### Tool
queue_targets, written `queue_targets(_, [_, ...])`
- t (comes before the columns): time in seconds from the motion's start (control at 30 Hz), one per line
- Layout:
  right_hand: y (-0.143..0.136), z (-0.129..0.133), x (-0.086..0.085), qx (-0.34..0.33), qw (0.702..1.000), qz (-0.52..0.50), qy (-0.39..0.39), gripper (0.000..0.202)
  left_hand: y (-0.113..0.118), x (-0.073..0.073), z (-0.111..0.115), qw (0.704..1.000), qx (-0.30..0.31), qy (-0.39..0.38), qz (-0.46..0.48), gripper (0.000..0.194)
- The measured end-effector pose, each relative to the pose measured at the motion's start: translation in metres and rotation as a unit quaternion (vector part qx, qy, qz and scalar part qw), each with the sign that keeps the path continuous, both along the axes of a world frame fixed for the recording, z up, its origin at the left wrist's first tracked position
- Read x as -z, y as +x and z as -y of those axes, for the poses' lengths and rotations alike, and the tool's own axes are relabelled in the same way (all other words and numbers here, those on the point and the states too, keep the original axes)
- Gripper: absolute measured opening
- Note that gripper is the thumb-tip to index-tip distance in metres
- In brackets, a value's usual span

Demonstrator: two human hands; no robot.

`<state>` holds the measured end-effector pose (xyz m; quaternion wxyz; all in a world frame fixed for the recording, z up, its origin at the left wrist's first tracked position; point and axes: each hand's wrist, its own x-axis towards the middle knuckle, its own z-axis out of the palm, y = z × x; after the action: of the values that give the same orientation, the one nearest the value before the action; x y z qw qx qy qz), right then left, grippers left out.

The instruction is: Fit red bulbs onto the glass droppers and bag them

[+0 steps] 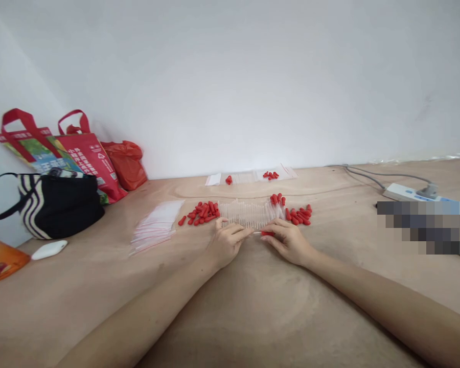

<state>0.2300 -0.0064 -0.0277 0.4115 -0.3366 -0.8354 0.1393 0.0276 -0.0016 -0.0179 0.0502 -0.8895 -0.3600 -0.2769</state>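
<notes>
My left hand (228, 241) pinches a thin clear dropper tube (256, 233), held level above the table's middle. At its right end sits a red rubber bulb (267, 233), closed between the fingers of my right hand (287, 240). Just beyond both hands lies a row of clear dropper tubes (245, 212) side by side. Several tubes at the row's right end carry red bulbs (276, 199). One pile of loose red bulbs (203, 212) lies left of the row, another loose pile (301, 214) right of it.
Fanned clear zip bags (157, 227) lie to the left. Near the wall are more tubes (243, 178) and a bag with red bulbs (271, 175). Shopping bags (94, 158), a black bag (69, 204) and a white case (49, 250) stand left; a power strip (402, 192) is right.
</notes>
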Motion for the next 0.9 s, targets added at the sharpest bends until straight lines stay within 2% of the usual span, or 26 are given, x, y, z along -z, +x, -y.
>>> queue_targets(0.3, [0.0028, -0.0015, 0.0042, -0.039, 0.998, -0.002, 0.045, 0.015, -0.0018, 0.0038, -0.0034, 0.997, 0.072, -0.011, 0.011, 0.025])
queue_targets(0.47, [0.0034, -0.0015, 0.0067, -0.050, 0.996, 0.019, 0.074, 0.014, -0.0008, 0.0023, -0.0010, 0.997, 0.073, 0.026, -0.008, 0.026])
queue_targets(0.63, [0.0030, -0.0009, 0.0078, -0.026, 0.993, 0.052, 0.098, 0.014, 0.0017, 0.0014, 0.0003, 0.995, 0.074, 0.063, -0.014, 0.027])
queue_targets(0.9, [-0.0028, -0.0002, 0.0051, -0.014, 0.987, 0.098, 0.126, 0.015, 0.0039, 0.0009, 0.0022, 0.995, 0.076, 0.072, -0.003, 0.025])
